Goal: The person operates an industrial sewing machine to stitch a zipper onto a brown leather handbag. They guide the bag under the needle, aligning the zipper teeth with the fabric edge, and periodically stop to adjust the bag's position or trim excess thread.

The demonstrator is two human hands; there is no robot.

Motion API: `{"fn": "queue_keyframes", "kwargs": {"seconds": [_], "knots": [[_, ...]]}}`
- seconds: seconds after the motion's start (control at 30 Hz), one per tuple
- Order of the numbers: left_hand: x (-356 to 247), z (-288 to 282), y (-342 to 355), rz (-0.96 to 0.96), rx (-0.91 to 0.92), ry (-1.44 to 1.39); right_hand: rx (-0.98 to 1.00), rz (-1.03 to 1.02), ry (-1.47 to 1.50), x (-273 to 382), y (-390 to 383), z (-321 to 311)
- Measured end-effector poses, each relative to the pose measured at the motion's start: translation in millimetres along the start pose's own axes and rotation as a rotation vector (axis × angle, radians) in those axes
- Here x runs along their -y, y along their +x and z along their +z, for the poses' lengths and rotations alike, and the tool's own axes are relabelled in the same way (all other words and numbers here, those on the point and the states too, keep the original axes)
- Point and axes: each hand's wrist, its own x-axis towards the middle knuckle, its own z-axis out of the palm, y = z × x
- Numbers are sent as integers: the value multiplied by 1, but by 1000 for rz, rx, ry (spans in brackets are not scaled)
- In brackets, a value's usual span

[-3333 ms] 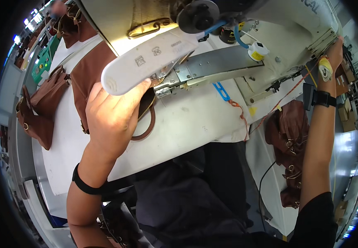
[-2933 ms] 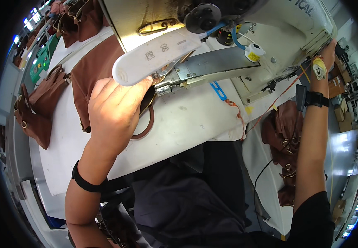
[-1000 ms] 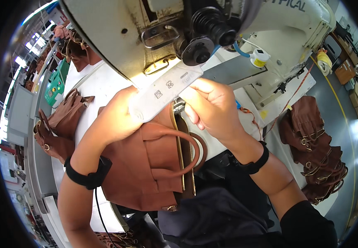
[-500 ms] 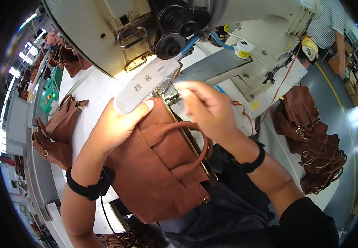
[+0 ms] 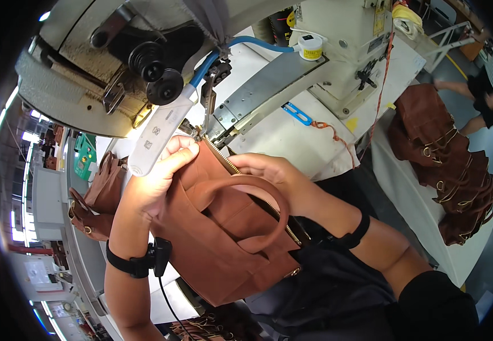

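Holding brown leather handbag [image 5: 218, 250] between sewing machine [image 5: 272, 91] and lap [image 5: 326, 290], pinching its top corner with left fingers [image 5: 182, 157], touching gold zipper [image 5: 222, 157] edge with right fingers [image 5: 253, 162], can't tell if gripping.

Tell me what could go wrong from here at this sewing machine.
The left hand grips the bag close to the stitching end of the sewing machine, so it might get pinched or pricked if the machine ran. The bag also extends past the table; its weight could tug the zipper out of line.
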Motion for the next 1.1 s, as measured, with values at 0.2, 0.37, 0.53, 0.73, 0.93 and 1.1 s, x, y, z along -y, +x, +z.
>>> {"fn": "queue_keyframes", "kwargs": {"seconds": [0.2, 0.37, 0.53, 0.73, 0.93, 1.1], "knots": [[-4, 3, -7, -56, -12, 1, -80, -78, -138, -1, 23, 29], [-2, 3, -11, -36, -70, 8, -151, -182, -236, 4, 17, 34], [0, 11, -11, 4, -86, 31, -229, -183, -402, 6, 7, 34], [14, -1, -5, 69, -65, 149, -224, -154, -376, -3, -1, 34], [15, -1, -1, 134, -110, 201, -232, -112, -383, 9, 6, 36], [9, 11, -5, 212, -145, 110, -273, -202, -402, 13, -9, 39]]}}
